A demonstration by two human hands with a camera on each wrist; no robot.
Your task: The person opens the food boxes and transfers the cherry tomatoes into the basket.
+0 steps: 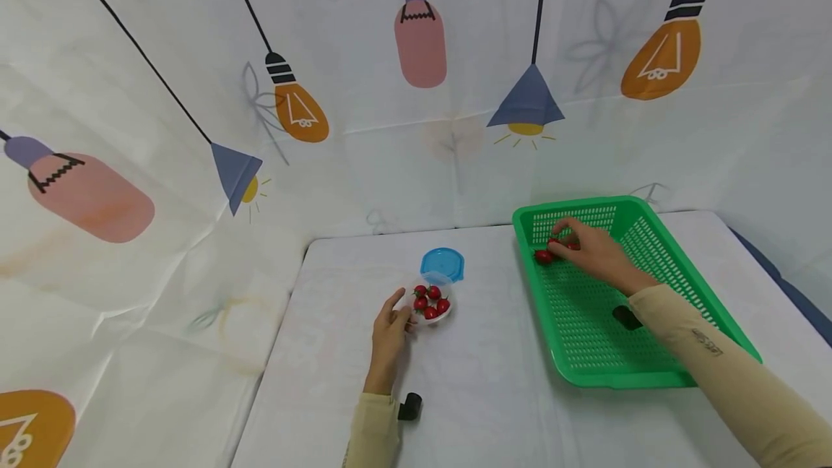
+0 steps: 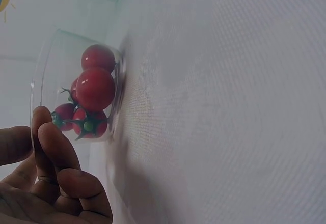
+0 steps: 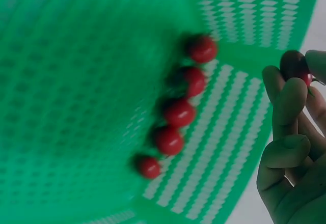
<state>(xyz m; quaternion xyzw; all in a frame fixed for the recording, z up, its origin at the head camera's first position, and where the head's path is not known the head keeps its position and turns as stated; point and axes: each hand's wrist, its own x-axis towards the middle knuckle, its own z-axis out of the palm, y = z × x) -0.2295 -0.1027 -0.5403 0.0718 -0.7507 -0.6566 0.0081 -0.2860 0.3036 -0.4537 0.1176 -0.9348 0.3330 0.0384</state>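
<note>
My left hand [image 1: 388,334] pinches the rim of a clear plastic container [image 2: 63,51] standing on the white cloth, thumb on one side of the wall and fingers on the other. Several red cherry tomatoes [image 2: 95,89], some with green stems, lie inside it. My right hand [image 1: 594,255] is over the far left part of a green plastic basket [image 1: 624,380]. Between its thumb and fingertips it holds a cherry tomato [image 3: 294,67], seen in the right wrist view. Several more cherry tomatoes [image 3: 179,113] sit in a row along the basket's slotted wall.
A blue round lid [image 1: 442,260] is just behind the container, apparently joined at its rim. The white-covered table [image 1: 481,396] meets a hanging sheet [image 1: 455,186] printed with lamps at the back. The basket's raised walls stand between the right hand and the container.
</note>
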